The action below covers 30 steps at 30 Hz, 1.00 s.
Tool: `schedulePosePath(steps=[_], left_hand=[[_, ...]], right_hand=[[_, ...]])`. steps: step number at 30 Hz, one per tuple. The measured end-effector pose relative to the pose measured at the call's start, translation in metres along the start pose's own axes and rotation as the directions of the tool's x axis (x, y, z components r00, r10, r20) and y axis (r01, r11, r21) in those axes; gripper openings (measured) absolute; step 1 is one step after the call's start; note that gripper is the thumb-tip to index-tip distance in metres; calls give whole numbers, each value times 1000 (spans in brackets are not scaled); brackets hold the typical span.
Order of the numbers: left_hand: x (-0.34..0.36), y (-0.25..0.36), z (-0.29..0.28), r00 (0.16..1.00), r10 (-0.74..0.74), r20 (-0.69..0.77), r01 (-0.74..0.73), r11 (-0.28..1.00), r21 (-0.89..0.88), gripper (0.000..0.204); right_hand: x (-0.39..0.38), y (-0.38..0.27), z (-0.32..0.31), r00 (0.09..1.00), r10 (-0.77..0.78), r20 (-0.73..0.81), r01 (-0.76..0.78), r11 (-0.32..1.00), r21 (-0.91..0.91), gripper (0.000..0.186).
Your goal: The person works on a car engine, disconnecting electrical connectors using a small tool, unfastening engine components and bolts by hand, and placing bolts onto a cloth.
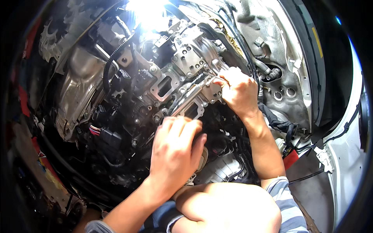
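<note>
My right hand [240,91] is closed in a fist over the upper right of a bare metal engine. Its thumb presses near a bolted metal block [211,93], and what lies inside the fist is hidden. A shiny silver bar [190,98] slants down from beside that fist to my left hand [173,143]. The left fingers bend over the bar's lower end, with their tips out of sight and the thumb apart. Close by are a flange with an oblong opening [164,87] and a plate with several round holes [188,59].
A shiny heat shield [79,81] covers the engine's left side. Below it hangs a black connector [110,138] with coloured wires. Cables run along the body panel [299,70] at right. My bare knee [229,209] rises in front, and a bright lamp [147,11] glares at the top.
</note>
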<state>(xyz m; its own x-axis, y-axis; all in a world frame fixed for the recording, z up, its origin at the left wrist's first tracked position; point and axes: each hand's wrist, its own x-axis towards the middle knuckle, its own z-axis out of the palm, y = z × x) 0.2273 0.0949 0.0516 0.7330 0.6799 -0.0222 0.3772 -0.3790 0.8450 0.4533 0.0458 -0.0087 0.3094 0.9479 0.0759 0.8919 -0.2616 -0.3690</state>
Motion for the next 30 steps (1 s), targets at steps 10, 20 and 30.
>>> schedulePosePath(steps=[10,20,30], left_hand=[[74,-53,33,998,-48,-41,51,996,72,43],[74,-57,34,991,-124,42,119,987,106,46],[82,-43,35,996,-45,76,34,990,139,38]], right_hand=[[15,-2,6,999,12,34,-19,976,218,12],[0,-12,1,953,304,-3,-227,720,655,14],[-109,-3,42,751,613,-246,-382,707,595,25]])
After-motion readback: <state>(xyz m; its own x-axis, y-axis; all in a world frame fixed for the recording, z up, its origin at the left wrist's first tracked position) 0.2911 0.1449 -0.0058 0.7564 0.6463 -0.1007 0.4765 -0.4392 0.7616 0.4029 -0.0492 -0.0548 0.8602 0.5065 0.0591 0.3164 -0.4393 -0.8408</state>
